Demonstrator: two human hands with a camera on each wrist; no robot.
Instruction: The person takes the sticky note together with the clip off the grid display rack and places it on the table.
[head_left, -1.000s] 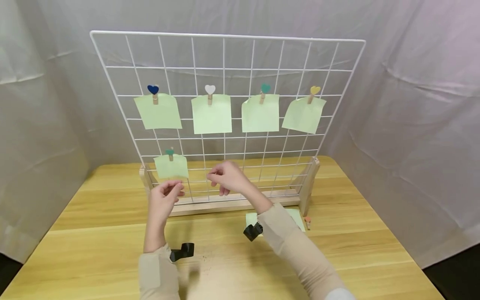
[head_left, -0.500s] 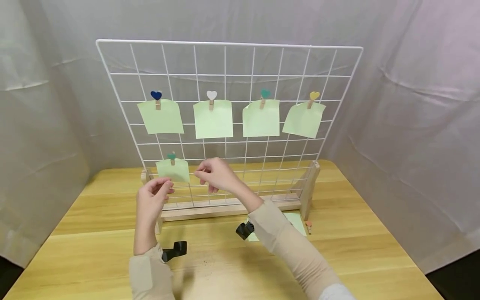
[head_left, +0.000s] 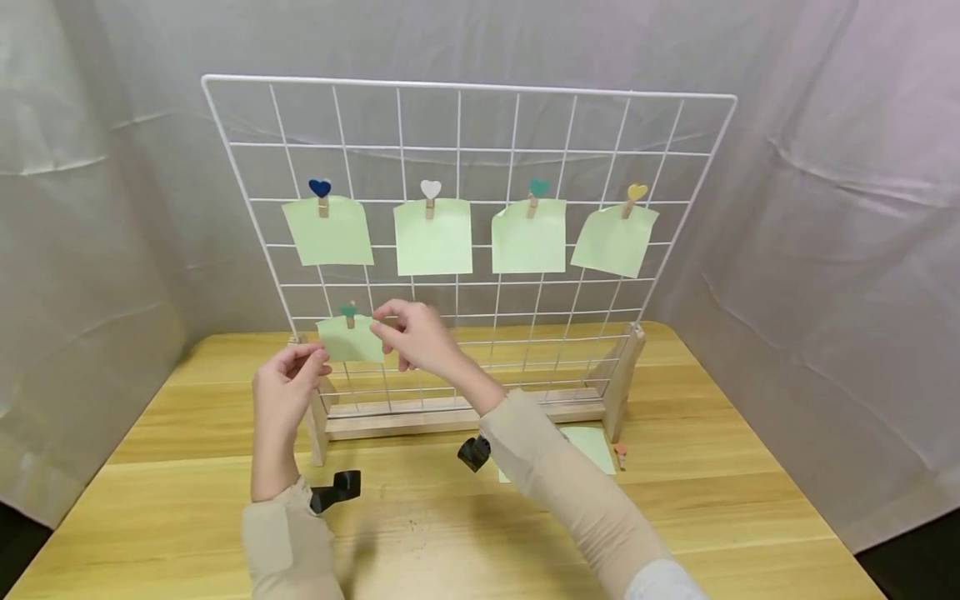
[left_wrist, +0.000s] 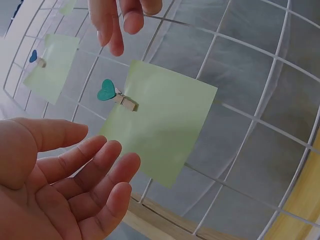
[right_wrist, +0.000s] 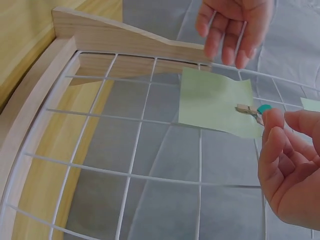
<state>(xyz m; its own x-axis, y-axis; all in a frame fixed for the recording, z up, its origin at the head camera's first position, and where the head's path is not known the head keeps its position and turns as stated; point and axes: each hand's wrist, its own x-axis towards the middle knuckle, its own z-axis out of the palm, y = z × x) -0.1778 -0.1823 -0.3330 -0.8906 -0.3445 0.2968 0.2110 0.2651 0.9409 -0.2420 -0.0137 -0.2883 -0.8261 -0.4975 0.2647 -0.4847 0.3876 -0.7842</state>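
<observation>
A pale green paper note point(head_left: 349, 342) hangs low on the left of the white wire grid, clipped by a small wooden clothespin with a teal heart point(left_wrist: 106, 90). My left hand point(head_left: 283, 385) is at the note's left edge, its fingers loosely bent and the thumb apart from them. Whether its fingertips touch the paper I cannot tell. Close to the opposite upper corner is my right hand point(head_left: 416, 335), with a gap between thumb and index finger and nothing held. In the left wrist view, the right fingertips point(left_wrist: 116, 47) stay just off the paper.
Higher up, a row of notes hangs under heart clothespins: blue point(head_left: 319, 188), white point(head_left: 431, 189), teal point(head_left: 538, 188) and yellow point(head_left: 637, 192). The wire grid point(head_left: 480, 150) stands in a wooden base point(head_left: 405, 423). Right, on the table, lie loose green paper point(head_left: 588, 450) and an orange-heart clothespin point(head_left: 621, 455).
Both hands have moved left. My left hand has gone from below the low note to its left edge, and my right hand has come in to its right upper corner.
</observation>
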